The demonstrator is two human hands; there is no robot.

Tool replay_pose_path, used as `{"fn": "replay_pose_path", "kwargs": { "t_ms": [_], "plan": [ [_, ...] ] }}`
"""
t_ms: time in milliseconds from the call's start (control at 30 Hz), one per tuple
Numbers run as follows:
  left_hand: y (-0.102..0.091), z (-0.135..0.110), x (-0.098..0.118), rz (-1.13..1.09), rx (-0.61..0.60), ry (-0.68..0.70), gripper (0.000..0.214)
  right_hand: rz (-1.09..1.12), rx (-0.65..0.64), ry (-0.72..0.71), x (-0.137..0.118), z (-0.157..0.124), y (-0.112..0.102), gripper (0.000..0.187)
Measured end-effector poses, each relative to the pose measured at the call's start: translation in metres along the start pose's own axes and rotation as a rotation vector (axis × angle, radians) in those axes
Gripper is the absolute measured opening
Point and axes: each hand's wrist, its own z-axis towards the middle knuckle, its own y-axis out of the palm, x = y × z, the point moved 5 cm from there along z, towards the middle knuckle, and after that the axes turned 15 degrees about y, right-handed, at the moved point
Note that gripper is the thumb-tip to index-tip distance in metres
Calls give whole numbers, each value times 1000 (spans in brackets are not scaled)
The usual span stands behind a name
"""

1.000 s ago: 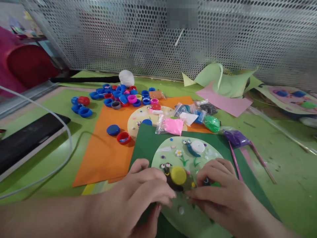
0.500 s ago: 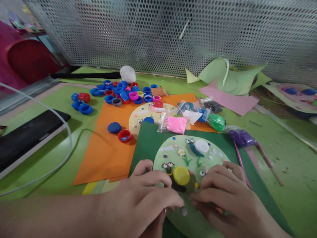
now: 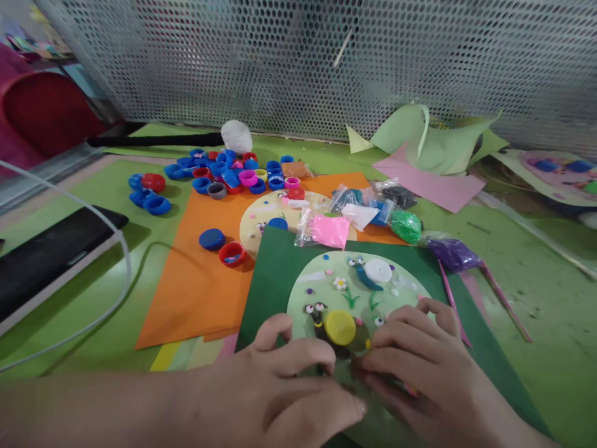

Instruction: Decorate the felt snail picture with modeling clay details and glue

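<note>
Over the lower part of a light green paper disc (image 3: 298, 298), my left hand (image 3: 298, 389) has its fingers curled and its thumb stretched toward the right hand. My right hand (image 3: 420, 367) is close by, its thumb and fingertips pressed together at the disc; anything in them is too small or hidden to make out. Just above the fingers sits a black clay snail with a yellow bottle cap (image 3: 340, 327) as its shell. A blue clay snail with a white cap (image 3: 378, 270) is higher up, near a clay flower (image 3: 340, 284). A pair of clay eyes (image 3: 379, 321) shows beside my right fingers.
Dark green card (image 3: 273, 267) lies under the disc, over orange card (image 3: 186, 280). Behind are bags of clay, such as pink clay (image 3: 330, 231), and many bottle caps (image 3: 221, 168). Pink tools (image 3: 452, 305) lie right. A black device (image 3: 56, 261) and white cable (image 3: 127, 261) are left.
My left hand has moved right, its thumb now nearer my right hand and covering more of the disc's lower part. My right hand stays nearly in place. The view has shifted slightly.
</note>
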Motion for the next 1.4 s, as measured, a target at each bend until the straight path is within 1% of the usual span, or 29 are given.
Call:
{"fn": "replay_pose_path", "kwargs": {
  "t_ms": [133,400,533,600,667,700,767,833,967,1100,1167,1233,1400],
  "plan": [
    [1,-3,-2,17,50,-18,58,19,13,3,-1,0,-1,13],
    [5,2,-4,33,13,32,53,52,-32,47,1,1,0,12],
    [3,5,-3,76,56,22,50,57,-35,49,1,1,0,13],
    [3,6,-2,98,53,24,48,60,-27,50,1,0,-1,14],
    [4,8,0,117,25,42,45,59,-35,59,2,1,-1,13],
    [5,8,0,137,20,29,42,55,-44,67,2,2,-2,12],
    [6,7,-1,181,28,-17,36,42,-71,82,3,4,-4,10],
    [6,6,-1,218,62,-33,30,38,-89,83,4,6,-9,10],
    [11,3,-2,236,88,15,24,58,-156,-14,3,6,-20,16],
    [9,1,-3,226,129,26,27,18,-299,-144,0,2,-20,25],
    [7,3,-2,211,116,36,30,21,-355,-158,-1,1,-17,31],
    [4,4,-1,212,88,23,32,40,-381,-141,-1,2,-16,36],
    [1,4,0,242,50,13,30,40,-398,-156,-3,0,-12,41]
  ]
}}
